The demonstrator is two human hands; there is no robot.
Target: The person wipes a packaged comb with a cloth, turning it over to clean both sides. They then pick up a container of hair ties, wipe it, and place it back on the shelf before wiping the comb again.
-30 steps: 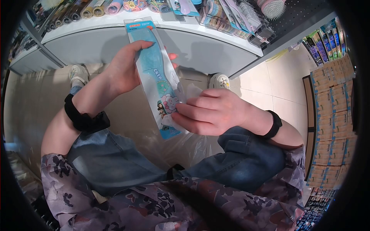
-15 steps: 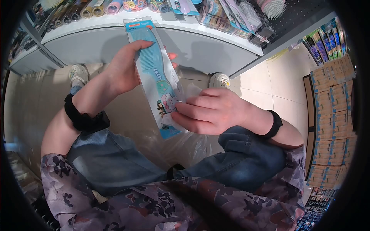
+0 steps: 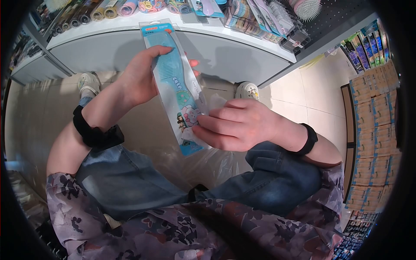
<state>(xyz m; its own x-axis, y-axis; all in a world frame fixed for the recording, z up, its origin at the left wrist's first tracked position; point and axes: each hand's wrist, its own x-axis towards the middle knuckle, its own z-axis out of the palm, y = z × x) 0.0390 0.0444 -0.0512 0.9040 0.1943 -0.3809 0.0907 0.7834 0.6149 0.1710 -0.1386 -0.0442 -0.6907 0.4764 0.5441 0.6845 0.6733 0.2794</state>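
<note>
A packaged blue comb [image 3: 171, 71] with cartoon figures on its card hangs tilted in front of me, its top toward the shelf. My left hand [image 3: 141, 76] grips the upper part of the pack, thumb on the front and fingertips showing past the far edge. My right hand [image 3: 240, 125] is closed around a white tissue or wipe [image 3: 195, 135], which lies against the lower front of the pack. Part of the tissue is hidden under my right fingers. Below the pack, a clear plastic bag [image 3: 203, 167] lies between my legs.
Ahead is a white shelf [image 3: 195, 24] with hair ties [image 3: 151, 5], rolled items and packaged goods. A pink-backed hairbrush [image 3: 307, 9] is at the upper right. Stacked tan packs [image 3: 375, 130] line the right side. My knees flank the bag on the tiled floor [image 3: 294, 91].
</note>
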